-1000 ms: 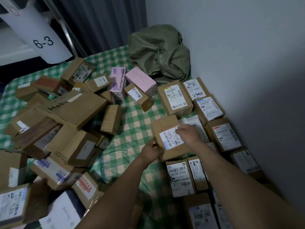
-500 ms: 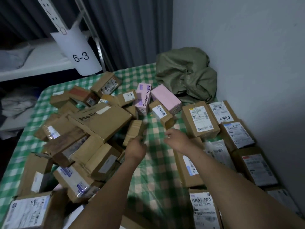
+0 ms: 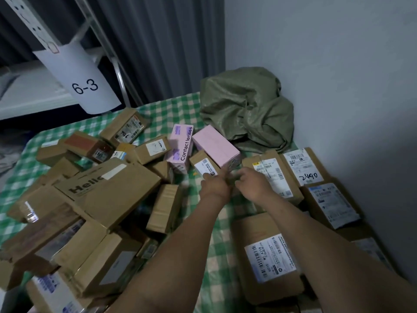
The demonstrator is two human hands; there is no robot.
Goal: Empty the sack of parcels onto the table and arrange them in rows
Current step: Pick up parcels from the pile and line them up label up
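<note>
The empty green sack (image 3: 246, 109) lies crumpled in the far corner of the table. A small brown parcel with a white label (image 3: 203, 162) lies in front of a pink box (image 3: 215, 146). My left hand (image 3: 214, 185) reaches its fingertips onto that parcel's near end. Just right of it, my right hand (image 3: 253, 184) has its fingers loosely curled and no parcel shows in it. Labelled parcels lie in rows on the right, among them one marked 2490 (image 3: 302, 166) and a large one (image 3: 268, 256) under my right forearm. A loose heap of brown parcels (image 3: 108, 195) fills the left.
A green checked cloth (image 3: 173, 114) covers the table. A grey wall (image 3: 338, 75) borders its right side, with a dark curtain (image 3: 162, 41) behind. A shelf post with a sign reading 6-3 (image 3: 83, 86) stands at the back left. A pink "Contact lenses" box (image 3: 181, 147) stands in the middle.
Both hands have let go of the large labelled parcel, now lying in the row, and moved forward to the small parcel by the pink box. The view has tilted up.
</note>
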